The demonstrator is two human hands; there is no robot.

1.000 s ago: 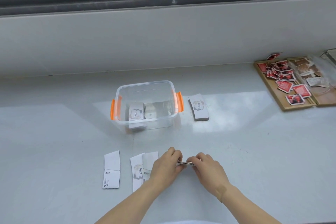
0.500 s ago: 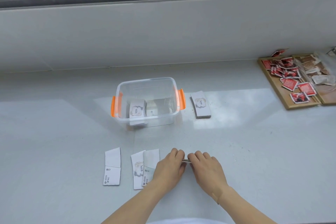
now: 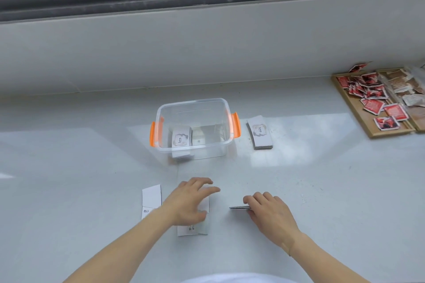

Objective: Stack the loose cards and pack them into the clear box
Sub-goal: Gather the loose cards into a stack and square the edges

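Near the front edge of the pale counter (image 3: 322, 190), the right hand (image 3: 271, 216) pinches a thin stack of cards (image 3: 239, 207) edge-on, fingers above and thumb below, closed on the right end of the stack while the left end sticks out free. To its left, the left hand (image 3: 190, 202) hovers with fingers spread and apart over two overlapping loose cards (image 3: 193, 228); whether the palm touches them I cannot tell, and it grips nothing. One more single card (image 3: 151, 197) lies just beyond that hand to the left, flat on the counter.

Farther back stands the clear box (image 3: 195, 103) with orange latches, open, holding one packed stack (image 3: 181, 138) against its left wall. Just right of the box lies another finished stack (image 3: 259, 132), outside it. A wooden tray (image 3: 358, 112) of red sachets sits far right, well apart from the work.

The likely trouble is the pinch. Held by one end only, the thin stack may fan or shed its lower cards when the right hand shifts. Flat cards on a smooth glossy surface are hard to lift; the left fingers may slide the overlapping pair instead of raising it, pushing them apart or toward the single card. Cards joined face-up to face-down would leave a mixed stack. Reaching later for the box, a forearm could brush the stack beside it and scatter it.
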